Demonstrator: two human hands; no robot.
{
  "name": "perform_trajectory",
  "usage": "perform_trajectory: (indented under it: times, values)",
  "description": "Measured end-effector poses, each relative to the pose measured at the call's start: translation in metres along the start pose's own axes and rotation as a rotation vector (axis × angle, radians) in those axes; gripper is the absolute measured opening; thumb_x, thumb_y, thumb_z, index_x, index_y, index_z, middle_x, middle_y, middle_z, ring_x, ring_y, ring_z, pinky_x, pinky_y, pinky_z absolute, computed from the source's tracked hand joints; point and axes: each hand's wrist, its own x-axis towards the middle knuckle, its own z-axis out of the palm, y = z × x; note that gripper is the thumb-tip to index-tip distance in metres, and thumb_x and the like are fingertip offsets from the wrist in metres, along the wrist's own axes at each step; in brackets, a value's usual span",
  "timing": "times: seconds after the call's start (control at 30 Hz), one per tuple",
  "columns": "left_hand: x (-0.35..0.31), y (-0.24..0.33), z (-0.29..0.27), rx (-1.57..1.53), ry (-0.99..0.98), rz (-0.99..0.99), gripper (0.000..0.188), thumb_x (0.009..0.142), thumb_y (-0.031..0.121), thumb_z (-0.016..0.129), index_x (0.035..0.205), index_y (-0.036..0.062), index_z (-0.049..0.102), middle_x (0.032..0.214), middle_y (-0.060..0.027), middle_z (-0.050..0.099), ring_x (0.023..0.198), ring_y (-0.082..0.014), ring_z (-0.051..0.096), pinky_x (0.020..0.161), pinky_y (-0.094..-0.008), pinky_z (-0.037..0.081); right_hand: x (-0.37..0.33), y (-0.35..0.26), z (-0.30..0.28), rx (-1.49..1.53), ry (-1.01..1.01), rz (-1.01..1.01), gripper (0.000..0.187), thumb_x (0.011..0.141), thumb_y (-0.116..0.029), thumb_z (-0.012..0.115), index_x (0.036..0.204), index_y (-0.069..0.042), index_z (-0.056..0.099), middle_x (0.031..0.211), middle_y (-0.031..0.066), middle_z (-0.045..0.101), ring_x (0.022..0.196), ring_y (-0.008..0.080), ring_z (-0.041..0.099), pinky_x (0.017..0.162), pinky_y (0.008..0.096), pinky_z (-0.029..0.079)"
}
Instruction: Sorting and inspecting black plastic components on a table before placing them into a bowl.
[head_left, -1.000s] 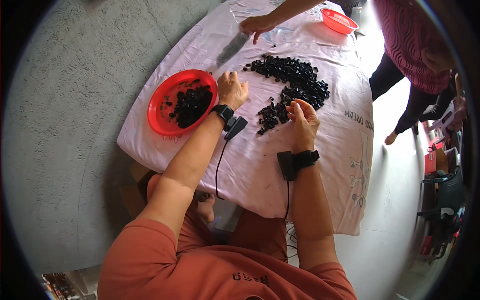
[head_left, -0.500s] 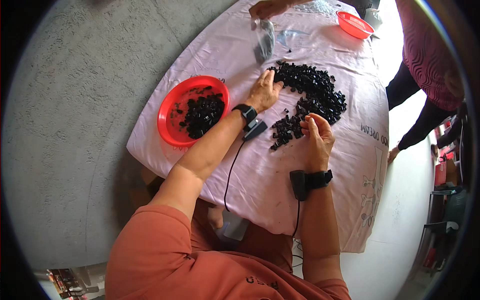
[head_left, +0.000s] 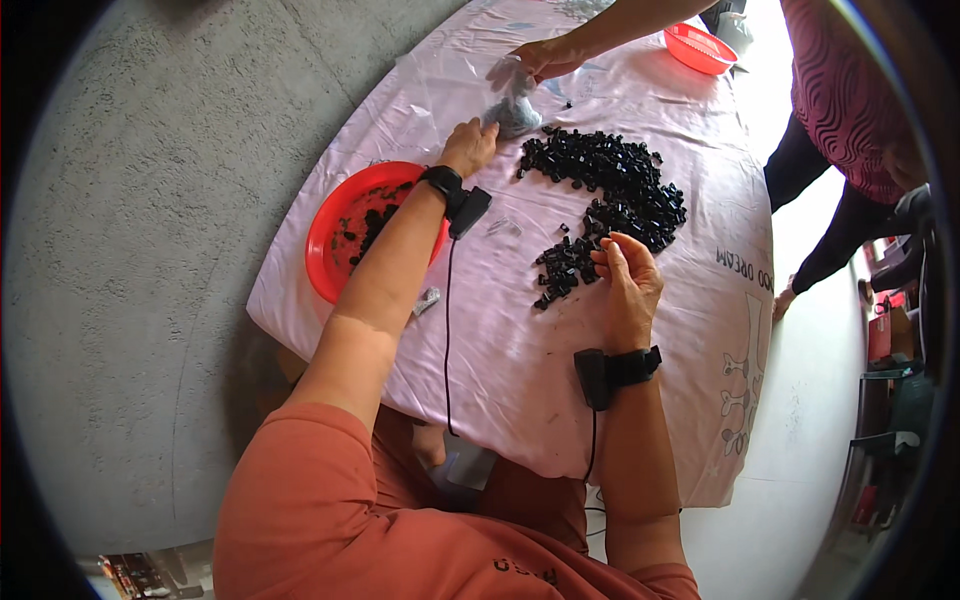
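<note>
Black pieces (head_left: 610, 195) lie under the right hand (head_left: 627, 285) – grip loosely open – left hand (head_left: 470, 147) pinches a clear bag (head_left: 510, 105).

The left arm stretches toward the upper middle of the frame, left hand (head_left: 470, 146) closed. The right hand (head_left: 627, 285) sits mid-frame, fingers curled.

Crumpled clear plastic bag (head_left: 512, 100) at the cloth's far end, between two hands
</note>
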Motion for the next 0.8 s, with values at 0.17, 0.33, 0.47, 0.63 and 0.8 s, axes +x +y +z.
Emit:
perform_trajectory:
  times: [0.17,0.33,0.47,0.63,0.8]
  values:
    - [-0.011,0.007,-0.004,-0.173,-0.037,0.054,0.05,0.097,0.038,0.042,0.113,-0.0066,0.058,0.107,-0.0317,0.062,0.106,-0.0435,0.059,0.093,-0.043,0.045,0.002,-0.003,0.001,-0.009,-0.003,-0.003,0.018,0.094,-0.011,0.06,0.109,-0.001,0.062,0.095,0.005,0.067,0.081,0.0115,0.066,0.069,0.0222,0.052]
    - [-0.032,0.032,-0.01,-0.052,0.038,0.09,0.034,0.092,0.03,0.047,0.104,0.0012,0.06,0.102,-0.0299,0.061,0.098,-0.044,0.059,0.088,-0.0507,0.047,-0.001,-0.002,-0.006,-0.016,0.022,0.01,0.019,0.097,-0.012,0.054,0.111,-0.001,0.061,0.098,0.0069,0.066,0.083,0.013,0.066,0.073,0.0234,0.053]
    - [-0.057,0.059,0.027,-0.026,0.157,0.119,0.032,0.091,0.029,0.053,0.102,-0.0006,0.059,0.102,-0.0269,0.061,0.098,-0.0426,0.059,0.085,-0.0483,0.048,0.001,-0.002,-0.003,0.029,0.045,0.023,0.022,0.099,-0.014,0.05,0.115,-0.001,0.06,0.103,0.0098,0.065,0.087,0.0147,0.065,0.076,0.0244,0.052]
    - [-0.055,0.065,0.058,-0.164,0.248,0.221,0.043,0.093,0.03,0.055,0.117,-0.0053,0.052,0.116,-0.0279,0.055,0.111,-0.0429,0.052,0.095,-0.0452,0.042,0.0,-0.004,0.001,0.022,0.047,0.035,0.024,0.1,-0.014,0.049,0.118,-0.001,0.058,0.103,0.0099,0.065,0.087,0.0145,0.065,0.076,0.0244,0.052]
    - [-0.038,0.055,0.051,-0.211,0.242,0.344,0.045,0.093,0.031,0.057,0.121,-0.004,0.052,0.123,-0.0252,0.053,0.116,-0.0409,0.051,0.098,-0.043,0.042,-0.001,-0.003,0.001,0.03,0.031,0.02,0.024,0.1,-0.015,0.05,0.118,-0.001,0.058,0.103,0.0098,0.064,0.088,0.0145,0.065,0.076,0.0246,0.052]
